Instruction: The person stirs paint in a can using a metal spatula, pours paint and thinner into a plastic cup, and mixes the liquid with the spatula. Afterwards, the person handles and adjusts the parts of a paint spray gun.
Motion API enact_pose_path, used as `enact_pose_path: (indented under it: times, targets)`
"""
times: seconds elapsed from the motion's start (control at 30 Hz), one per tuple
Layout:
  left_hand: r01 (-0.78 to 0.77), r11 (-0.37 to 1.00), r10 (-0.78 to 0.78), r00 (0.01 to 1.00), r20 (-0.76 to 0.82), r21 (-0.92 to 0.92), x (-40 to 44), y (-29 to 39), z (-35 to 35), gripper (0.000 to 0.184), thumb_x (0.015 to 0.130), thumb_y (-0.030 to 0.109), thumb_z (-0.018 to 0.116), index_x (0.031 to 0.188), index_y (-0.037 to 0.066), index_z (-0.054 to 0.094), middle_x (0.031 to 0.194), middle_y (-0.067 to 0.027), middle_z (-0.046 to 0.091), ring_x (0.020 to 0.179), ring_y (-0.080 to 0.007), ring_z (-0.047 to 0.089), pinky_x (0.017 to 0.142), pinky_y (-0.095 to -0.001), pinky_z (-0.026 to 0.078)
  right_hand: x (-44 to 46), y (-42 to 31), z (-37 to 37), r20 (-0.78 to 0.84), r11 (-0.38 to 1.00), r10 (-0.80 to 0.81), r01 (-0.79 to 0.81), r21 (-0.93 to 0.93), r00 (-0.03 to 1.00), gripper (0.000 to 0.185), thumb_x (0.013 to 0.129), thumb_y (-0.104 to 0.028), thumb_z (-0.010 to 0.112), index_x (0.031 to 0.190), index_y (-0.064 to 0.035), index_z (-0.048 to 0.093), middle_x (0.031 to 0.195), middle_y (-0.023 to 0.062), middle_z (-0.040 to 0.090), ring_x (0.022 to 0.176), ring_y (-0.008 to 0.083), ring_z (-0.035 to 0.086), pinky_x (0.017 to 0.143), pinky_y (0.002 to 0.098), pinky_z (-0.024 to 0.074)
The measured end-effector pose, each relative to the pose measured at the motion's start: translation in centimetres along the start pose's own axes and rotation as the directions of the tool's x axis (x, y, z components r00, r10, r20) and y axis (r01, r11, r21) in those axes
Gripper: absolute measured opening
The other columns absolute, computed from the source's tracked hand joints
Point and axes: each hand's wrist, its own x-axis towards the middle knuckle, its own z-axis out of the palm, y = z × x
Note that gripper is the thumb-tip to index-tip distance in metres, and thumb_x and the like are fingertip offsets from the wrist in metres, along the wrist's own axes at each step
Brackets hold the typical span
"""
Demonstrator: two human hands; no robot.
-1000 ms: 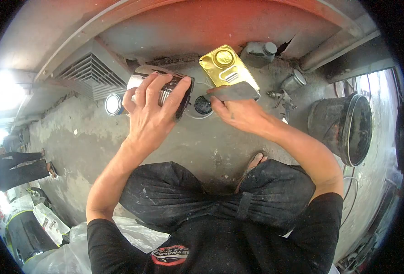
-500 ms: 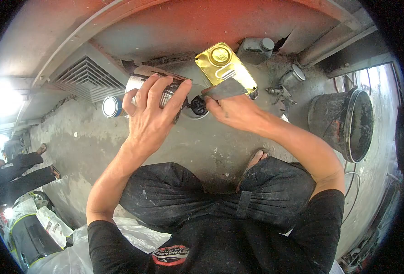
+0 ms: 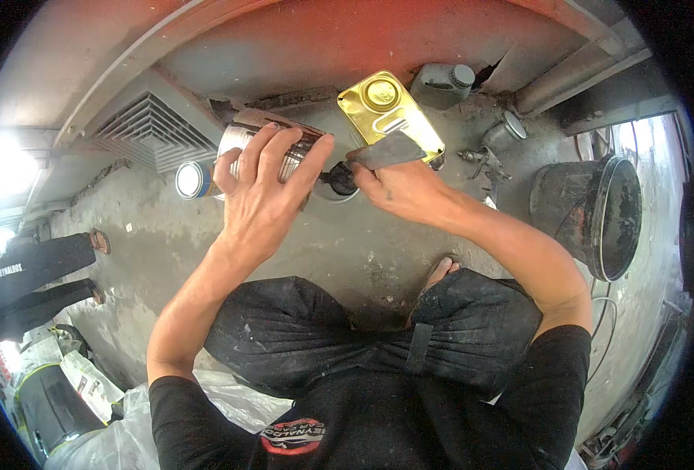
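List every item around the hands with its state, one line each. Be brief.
Metal can: tilted in the left hand, dark material at its mouth
Clear container: on the floor, dark material inside
Flat blade: held in the right hand
Gold tin: closed
Bottle: capped
Bucket: stained

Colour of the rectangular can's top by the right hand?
Shiny gold on the rectangular can's top, clearest in the head view.
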Motion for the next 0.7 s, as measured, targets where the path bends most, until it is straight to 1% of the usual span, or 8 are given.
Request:
enact_pose_path:
  times: [0.1,0.2,0.23,0.33,0.4,0.53,0.63,0.7]
  targets:
    - [0.015,0.999,-0.015,1.000,-0.005,-0.034,0.0,-0.1,-0.2,0.060,0.080,0.017,0.074,0.138,0.029,0.063,0.132,0.0005,0.054,0.130,-0.0222,0.049,0.103,-0.0466,0.027,0.3,-0.3,-0.2,0.005,1.000,0.006,-0.006,0.016,1.000,0.035,0.093,-0.018,0.052,0.072,0.0083,0.061,0.071,0.0330,0.058,0.071,0.0529,0.061,0.068,0.0573,0.0506]
    - [0.085,0.992,-0.081,0.996,0.048,-0.095,0.2,-0.2,-0.4,0.076,0.070,0.012,0.082,0.141,0.027,0.060,0.134,-0.0027,0.053,0.130,-0.0250,0.048,0.102,-0.0477,0.028,0.1,-0.1,0.0,-0.009,1.000,-0.011,0.011,0.022,1.000,0.036,0.094,-0.020,0.051,0.071,0.0074,0.061,0.071,0.0329,0.057,0.070,0.0525,0.061,0.068,0.0571,0.0503]
    - [0.138,0.977,-0.127,0.989,0.077,-0.163,0.2,-0.4,-0.5,0.083,0.065,0.011,0.084,0.143,0.026,0.058,0.135,-0.0040,0.052,0.130,-0.0263,0.048,0.103,-0.0481,0.028,0.1,0.0,0.0,-0.020,0.999,-0.028,0.028,0.020,0.999,0.037,0.094,-0.020,0.051,0.071,0.0071,0.060,0.070,0.0329,0.057,0.070,0.0523,0.061,0.068,0.0571,0.0501]
    - [0.269,0.908,-0.237,0.962,0.136,-0.322,0.1,-1.2,-0.5,0.102,0.055,0.008,0.089,0.148,0.022,0.051,0.139,-0.0075,0.049,0.130,-0.0302,0.046,0.106,-0.0493,0.029,0.0,0.0,-0.7,0.109,0.997,0.065,-0.068,0.020,0.992,0.037,0.097,-0.022,0.050,0.074,0.0062,0.060,0.070,0.0321,0.056,0.071,0.0520,0.060,0.067,0.0564,0.0493]
    - [0.314,0.864,-0.285,0.949,0.132,-0.393,-0.1,-1.9,0.1,0.110,0.050,0.009,0.091,0.151,0.020,0.046,0.141,-0.0091,0.047,0.131,-0.0329,0.044,0.108,-0.0497,0.030,-0.1,-0.2,-1.3,0.109,0.996,0.090,-0.092,0.012,0.990,0.038,0.098,-0.024,0.049,0.077,0.0051,0.060,0.071,0.0310,0.057,0.072,0.0515,0.060,0.067,0.0558,0.0491]
    - [0.361,0.789,-0.363,0.927,0.096,-0.497,-0.5,-2.7,1.0,0.110,0.057,0.014,0.094,0.153,0.016,0.041,0.143,-0.0123,0.046,0.134,-0.0347,0.043,0.112,-0.0519,0.033,-0.1,-1.5,-3.7,0.181,0.976,0.216,-0.218,-0.010,0.959,0.036,0.101,-0.029,0.047,0.087,0.0016,0.060,0.078,0.0277,0.061,0.076,0.0507,0.060,0.070,0.0544,0.0490]
    - [0.325,0.723,-0.374,0.926,0.051,-0.610,-1.0,-3.5,1.6,0.111,0.059,0.019,0.096,0.154,0.010,0.038,0.146,-0.0143,0.044,0.137,-0.0347,0.042,0.115,-0.0508,0.034,-0.7,-0.4,-4.1,0.149,0.976,0.218,-0.214,-0.047,0.965,0.042,0.106,-0.041,0.045,0.117,-0.0048,0.065,0.086,0.0252,0.065,0.080,0.0400,0.067,0.074,0.0471,0.0503]
    - [0.303,0.677,-0.393,0.919,0.018,-0.671,-1.0,-3.8,1.5,0.112,0.059,0.021,0.097,0.153,0.007,0.037,0.146,-0.0151,0.044,0.139,-0.0352,0.040,0.116,-0.0491,0.035,-0.8,-0.8,-5.2,0.188,0.954,0.299,-0.292,-0.066,0.936,0.042,0.105,-0.042,0.049,0.115,-0.0044,0.066,0.081,0.0220,0.065,0.075,0.0349,0.067,0.071,0.0443,0.0499]
